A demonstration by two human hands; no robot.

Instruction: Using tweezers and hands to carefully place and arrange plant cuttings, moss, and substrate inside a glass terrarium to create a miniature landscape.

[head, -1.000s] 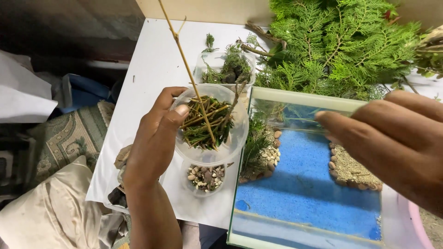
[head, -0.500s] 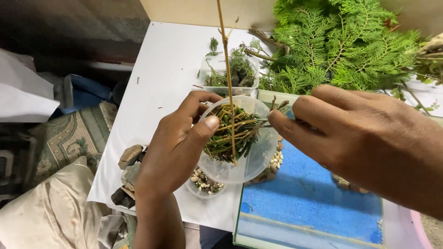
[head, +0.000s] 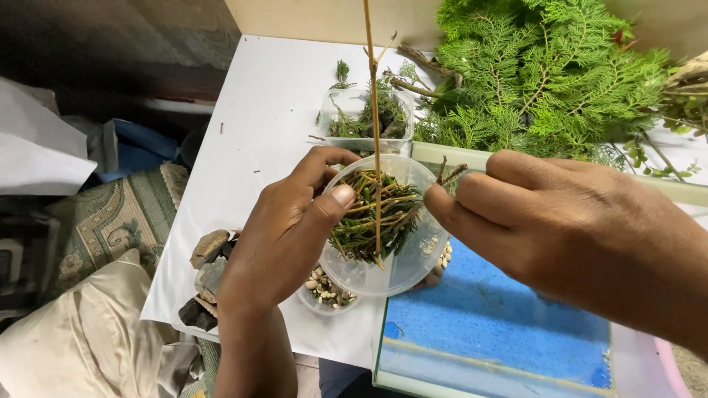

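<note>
My left hand holds a round clear plastic tub by its left rim, thumb over the edge. The tub is full of green and brown twigs. A long thin tan stick stands upright out of it. My right hand comes in from the right. Its fingertips are pinched together at the tub's right rim around a small twig end that pokes up. The tub hovers over the left edge of a glass tank with a blue floor.
A small cup of pebbles sits under the tub. Dark and grey rocks lie at the white table's left edge. A square clear box of green sprigs and a heap of feathery green branches lie behind. Cushions are on the floor at left.
My right hand moved left from above the tank to the tub's rim and closed its fingers on a twig. The left hand lifted the tub slightly right; the long stick now stands upright.
</note>
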